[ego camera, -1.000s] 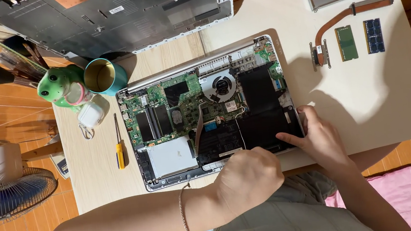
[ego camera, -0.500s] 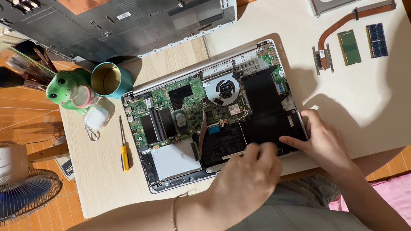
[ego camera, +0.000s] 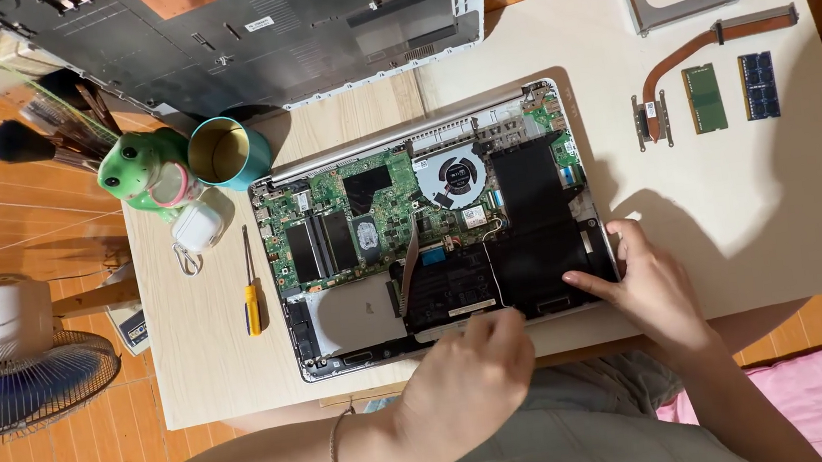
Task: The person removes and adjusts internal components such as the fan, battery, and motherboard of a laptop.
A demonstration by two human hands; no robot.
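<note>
**Black battery under two hands in an opened laptop**

Black and flat, the battery (ego camera: 524, 260) sat in the near right part of the opened laptop (ego camera: 431, 229) on the pale table (ego camera: 781, 215). The right hand (ego camera: 652, 283) rested spread on the battery's right edge, fingers apart, gripping nothing. The left hand (ego camera: 471, 381) hovered blurred at the laptop's near rim; whether it was closed could not be told. A white label strip lay across the battery's left half

Matt black plastic battery (ego camera: 533, 249), pale wood-grain table (ego camera: 760, 207)
</note>
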